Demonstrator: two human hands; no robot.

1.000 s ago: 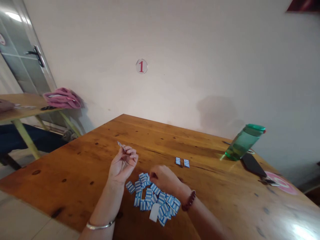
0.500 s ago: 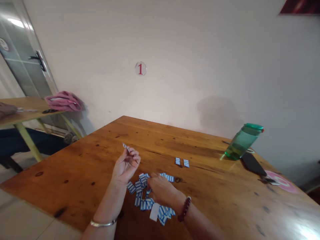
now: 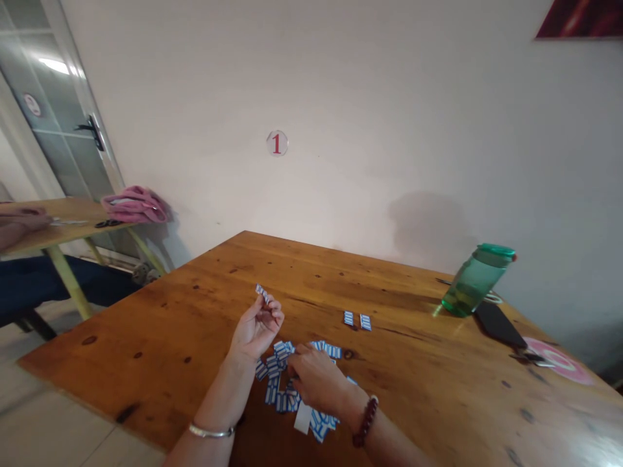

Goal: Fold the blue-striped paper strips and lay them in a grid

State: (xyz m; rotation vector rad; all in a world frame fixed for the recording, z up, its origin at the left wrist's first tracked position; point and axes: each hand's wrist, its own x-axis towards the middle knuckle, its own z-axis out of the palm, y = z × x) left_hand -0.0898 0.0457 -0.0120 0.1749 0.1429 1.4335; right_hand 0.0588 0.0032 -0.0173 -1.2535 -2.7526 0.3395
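My left hand is raised above the table, thumb and fingers closed on a small blue-and-white label piece that stands up past the fingertips. Beneath and to the right, my right hand reaches down over a loose heap of similar blue-and-white label pieces. Its fingers are curled together, and the fingertips are hidden, so what they pinch cannot be made out. One plain white piece lies at the heap's near side. Two label pieces lie side by side, apart from the heap, farther back.
On the wooden table, a green bottle stands at the right, beside a black phone and a pink round mat. Another table at left bears a pink cloth and another person's hands. A wall runs behind.
The whole view has shifted slightly, with things appearing lower and more to the right. My left hand still holds its label piece; my right hand stays over the heap.
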